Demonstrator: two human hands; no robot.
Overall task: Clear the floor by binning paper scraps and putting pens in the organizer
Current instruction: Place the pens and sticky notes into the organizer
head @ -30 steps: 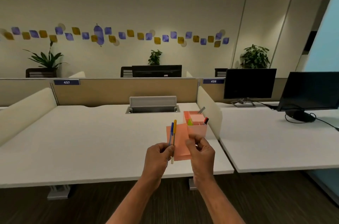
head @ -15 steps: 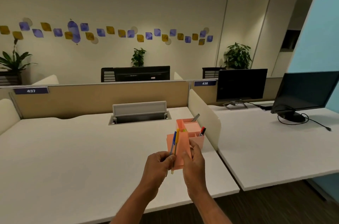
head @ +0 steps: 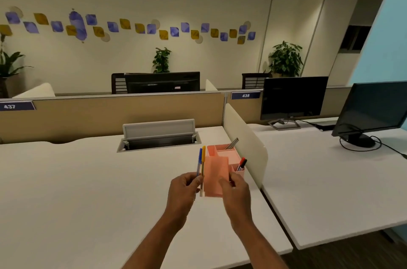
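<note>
Above the near part of the white desk [head: 88, 180], both hands are raised side by side in the head view. Left hand [head: 184, 191]: fingers curled round two pens held upright and together, a blue-capped pen [head: 200, 158] and, touching it on its right, a yellow-capped pen [head: 203, 156]; caps point upward. Right hand [head: 236, 191]: thumb and fingers pinch the lower right part of a pink paper sheet [head: 214, 176], which stands roughly vertical just beside the pens; whether the left hand also touches the sheet cannot be told. Directly behind the sheet, and partly hidden by it, a pink organizer [head: 229, 155] stands on the desk beside the cream side divider [head: 244, 141]. Its front right compartment holds a red-capped marker [head: 241, 164], tilted right; a rear compartment holds a slanted silver object [head: 231, 143], too small to identify. Behind the organizer, a cable hatch [head: 158, 134] with its lid raised is set into the desk. On the adjoining desk to the right stand two dark monitors [head: 294, 98] [head: 374, 110].
</note>
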